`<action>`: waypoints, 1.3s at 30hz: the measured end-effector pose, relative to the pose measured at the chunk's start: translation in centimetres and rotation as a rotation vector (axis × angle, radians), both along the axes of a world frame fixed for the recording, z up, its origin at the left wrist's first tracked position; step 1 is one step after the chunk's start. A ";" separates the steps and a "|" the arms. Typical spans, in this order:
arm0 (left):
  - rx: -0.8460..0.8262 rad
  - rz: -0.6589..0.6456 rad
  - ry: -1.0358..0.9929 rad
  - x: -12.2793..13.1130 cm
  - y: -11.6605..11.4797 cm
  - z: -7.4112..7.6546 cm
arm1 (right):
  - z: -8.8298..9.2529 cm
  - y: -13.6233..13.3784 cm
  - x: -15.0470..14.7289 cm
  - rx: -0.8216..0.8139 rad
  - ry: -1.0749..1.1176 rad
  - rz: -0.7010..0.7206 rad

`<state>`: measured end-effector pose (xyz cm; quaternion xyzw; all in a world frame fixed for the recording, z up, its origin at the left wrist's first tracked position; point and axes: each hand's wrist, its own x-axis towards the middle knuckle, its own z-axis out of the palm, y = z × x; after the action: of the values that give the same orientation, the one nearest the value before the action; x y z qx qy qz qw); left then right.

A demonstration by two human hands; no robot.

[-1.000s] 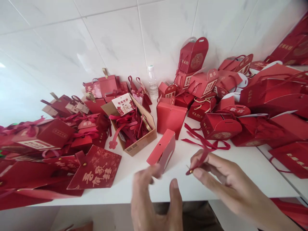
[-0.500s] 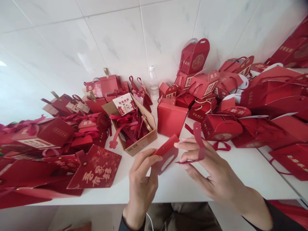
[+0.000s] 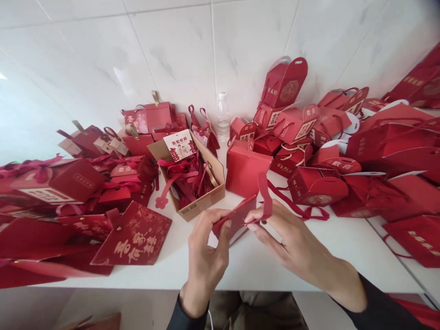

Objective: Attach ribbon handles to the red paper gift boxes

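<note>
Moved since half a second ago: both hands have drawn closer together, and the ribbon now meets the box's edge.
Left hand [image 3: 206, 256]: grip closed on the flat red gift box [image 3: 235, 219], thumb and fingers pinching its lower end.
Right hand [image 3: 288, 240]: grip pinching the red ribbon strip [image 3: 264, 192] against the box's upper corner; the strip stands up above the fingers.
Flat red gift box: held tilted just above the white surface [image 3: 343, 243].
Nearby: cardboard box [image 3: 202, 201] of ribbons behind the hands; water bottle [image 3: 223, 117] by the wall.
</note>
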<state>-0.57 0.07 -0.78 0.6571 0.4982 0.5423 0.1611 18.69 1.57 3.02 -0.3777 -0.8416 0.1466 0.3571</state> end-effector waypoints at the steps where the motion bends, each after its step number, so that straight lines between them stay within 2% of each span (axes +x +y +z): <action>1: -0.001 -0.017 0.001 0.0 0.0 0.1 | 0.1 0.1 -0.1 -0.016 -0.015 0.006; 14: -0.012 -0.090 -0.063 0.1 -0.1 -0.4 | 0.4 0.3 -0.7 -0.019 -0.070 -0.018; 22: -0.072 -0.218 -0.102 -0.2 -0.2 0.0 | 1.2 0.4 -0.9 0.258 -0.223 -0.094; 27: -0.106 -0.241 -0.121 0.3 -0.3 0.4 | 1.1 0.3 -0.6 0.098 -0.151 -0.051; 32: -0.140 -0.230 -0.187 0.9 -0.4 0.2 | 1.3 -0.7 0.2 0.015 -0.099 -0.035; 39: -0.107 -0.378 -0.168 0.9 -1.5 0.6 | 2.4 -2.6 1.4 -0.250 -0.108 -0.025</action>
<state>0.34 -1.40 -0.22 0.6819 0.3793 0.5279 0.3354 20.09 -1.00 5.46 -0.4372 -0.8300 0.2254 0.2631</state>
